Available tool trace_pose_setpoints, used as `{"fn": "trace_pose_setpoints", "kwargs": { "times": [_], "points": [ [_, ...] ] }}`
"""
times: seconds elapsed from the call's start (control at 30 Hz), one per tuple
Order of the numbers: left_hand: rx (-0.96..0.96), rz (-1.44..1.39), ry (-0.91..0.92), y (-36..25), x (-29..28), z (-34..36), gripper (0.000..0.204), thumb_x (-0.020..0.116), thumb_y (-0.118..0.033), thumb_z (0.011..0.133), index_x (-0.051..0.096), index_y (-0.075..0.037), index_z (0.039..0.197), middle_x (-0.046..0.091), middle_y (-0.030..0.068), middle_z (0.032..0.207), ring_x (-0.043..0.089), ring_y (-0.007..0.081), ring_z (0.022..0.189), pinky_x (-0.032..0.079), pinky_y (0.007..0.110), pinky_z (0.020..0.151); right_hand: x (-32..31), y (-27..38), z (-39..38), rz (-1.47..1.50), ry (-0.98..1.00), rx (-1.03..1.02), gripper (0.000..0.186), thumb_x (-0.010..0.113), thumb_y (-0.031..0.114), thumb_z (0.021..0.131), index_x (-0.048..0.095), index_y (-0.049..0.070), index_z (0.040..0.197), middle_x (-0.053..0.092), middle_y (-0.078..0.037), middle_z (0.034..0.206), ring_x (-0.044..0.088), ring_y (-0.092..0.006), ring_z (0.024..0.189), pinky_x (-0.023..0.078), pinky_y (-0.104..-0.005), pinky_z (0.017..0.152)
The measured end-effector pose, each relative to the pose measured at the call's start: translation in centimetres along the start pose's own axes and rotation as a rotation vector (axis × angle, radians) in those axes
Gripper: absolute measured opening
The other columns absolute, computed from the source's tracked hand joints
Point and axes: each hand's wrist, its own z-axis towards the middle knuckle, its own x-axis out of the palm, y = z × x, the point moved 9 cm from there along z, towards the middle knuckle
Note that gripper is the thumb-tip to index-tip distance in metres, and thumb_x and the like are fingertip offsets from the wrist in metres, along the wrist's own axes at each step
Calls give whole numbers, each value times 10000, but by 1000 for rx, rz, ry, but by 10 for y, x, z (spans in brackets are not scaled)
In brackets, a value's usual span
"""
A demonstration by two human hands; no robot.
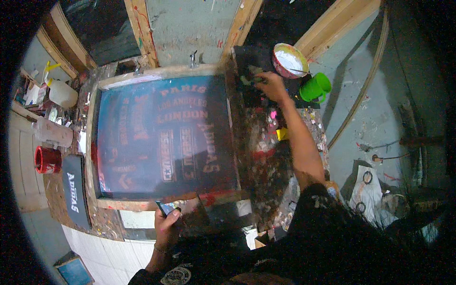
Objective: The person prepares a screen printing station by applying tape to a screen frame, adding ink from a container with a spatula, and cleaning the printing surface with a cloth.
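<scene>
A white-filled bowl (290, 60) sits just beyond the right hand, with a green mug (315, 87) beside it to the right. Far left of the left hand stand a red can (47, 159), a white jug (62, 93) and a black printed cloth (75, 189). A small blue frame (74, 270) lies on the floor below-left of the left hand.
</scene>
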Motion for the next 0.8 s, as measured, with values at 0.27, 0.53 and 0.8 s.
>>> {"fn": "trace_pose_setpoints", "kwargs": {
  "times": [0.27, 0.53, 0.8],
  "points": [
    [-28, 20, -41, -1, -24, 6, 324, 658, -209, 833, 584, -6, 1074, 603, 18, 885, 556, 117, 758, 452, 270, 710, 34, 19, 5, -314, 105, -57, 394, 710, 159, 770, 664, 81, 1153, 653, -232, 1040, 616, -379, 1020, 468, -463, 913],
    [60, 4, -110, -3, -46, 17, 314, 650, -211, 841, 584, -6, 1070, 603, 24, 890, 556, 119, 767, 456, 274, 719, -32, -6, 91, -130, -297, 213, 330, 662, 130, 791, 682, 68, 1114, 668, -245, 1006, 646, -401, 925, 513, -448, 845],
    [79, -38, -176, -26, -39, 8, 277, 624, -208, 863, 577, -10, 1051, 581, 25, 883, 546, 121, 784, 447, 279, 725, 26, -24, 104, -421, 381, 191, 664, 715, 297, 788, 483, 135, 1388, 611, -218, 1219, 590, -394, 1115, 476, -443, 958]
  ]
}}
